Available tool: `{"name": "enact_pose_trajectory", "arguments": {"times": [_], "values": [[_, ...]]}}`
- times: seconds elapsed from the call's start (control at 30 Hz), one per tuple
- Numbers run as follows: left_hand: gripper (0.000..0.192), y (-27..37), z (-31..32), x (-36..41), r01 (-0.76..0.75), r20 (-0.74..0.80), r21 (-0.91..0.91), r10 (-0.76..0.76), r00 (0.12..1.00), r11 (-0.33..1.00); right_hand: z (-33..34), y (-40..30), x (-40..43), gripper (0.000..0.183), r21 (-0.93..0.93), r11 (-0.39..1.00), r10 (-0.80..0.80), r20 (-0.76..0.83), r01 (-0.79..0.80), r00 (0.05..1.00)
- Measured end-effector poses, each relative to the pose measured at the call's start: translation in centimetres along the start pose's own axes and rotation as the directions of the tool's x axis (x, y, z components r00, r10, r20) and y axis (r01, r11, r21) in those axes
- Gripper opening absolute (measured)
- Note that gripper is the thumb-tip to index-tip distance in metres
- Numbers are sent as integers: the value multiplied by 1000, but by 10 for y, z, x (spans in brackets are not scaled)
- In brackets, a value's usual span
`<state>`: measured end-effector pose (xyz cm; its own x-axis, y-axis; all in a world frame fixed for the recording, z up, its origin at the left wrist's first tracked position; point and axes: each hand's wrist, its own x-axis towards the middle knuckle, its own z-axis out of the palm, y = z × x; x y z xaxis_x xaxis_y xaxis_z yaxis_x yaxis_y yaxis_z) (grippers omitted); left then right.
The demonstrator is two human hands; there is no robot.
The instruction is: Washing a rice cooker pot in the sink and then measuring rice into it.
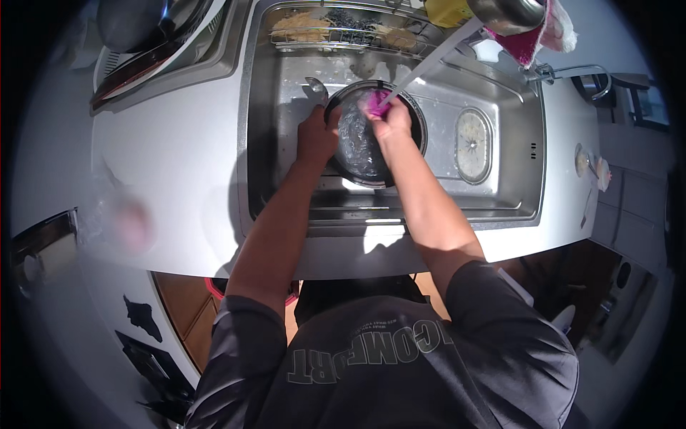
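In the stainless steel sink (439, 177) stands a round dark pot (370, 182) with water in it. My left hand (317, 137) grips the pot's left rim, thumb over the edge. Just beyond those fingers a shiny spoon-like metal utensil (316, 87) sticks out; whether the hand holds it too I cannot tell. My right hand (395, 122) is inside the pot's far right part, closed on a bright pink scrubber or cloth (378, 103). A stream of water (437, 56) runs down onto it from the metal faucet head (509, 15).
An oval drain strainer (473, 146) lies in the sink's right part. A wire rack (300, 36) with brown and dark items spans the far wall. Dishes fill a white drying rack (206, 24) at far left. Pink and white cloths (536, 40) hang by the faucet.
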<state>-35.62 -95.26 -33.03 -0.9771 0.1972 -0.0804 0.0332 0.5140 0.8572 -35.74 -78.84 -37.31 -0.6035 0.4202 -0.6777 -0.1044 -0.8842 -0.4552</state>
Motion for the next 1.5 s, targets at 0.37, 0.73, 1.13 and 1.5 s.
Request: {"name": "enact_pose_trajectory", "arguments": {"times": [0.37,0.73,1.13,1.5], "values": [[28,-4,-11,3,27,-92,110,-17,996,994,-6,-15,-75,17,-849,-217,634,252,481,731],[26,7,-8,6,31,51,111,-37,998,993,3,-17,-18,25,-63,-780,380,743,623,551],[27,2,-6,1,-13,19,163,10,1000,987,-12,0,-99,50,-968,-100,670,104,228,735],[47,-2,2,3,-87,155,191,58,986,978,-3,-59,-43,24,636,-629,760,381,447,527]]}}
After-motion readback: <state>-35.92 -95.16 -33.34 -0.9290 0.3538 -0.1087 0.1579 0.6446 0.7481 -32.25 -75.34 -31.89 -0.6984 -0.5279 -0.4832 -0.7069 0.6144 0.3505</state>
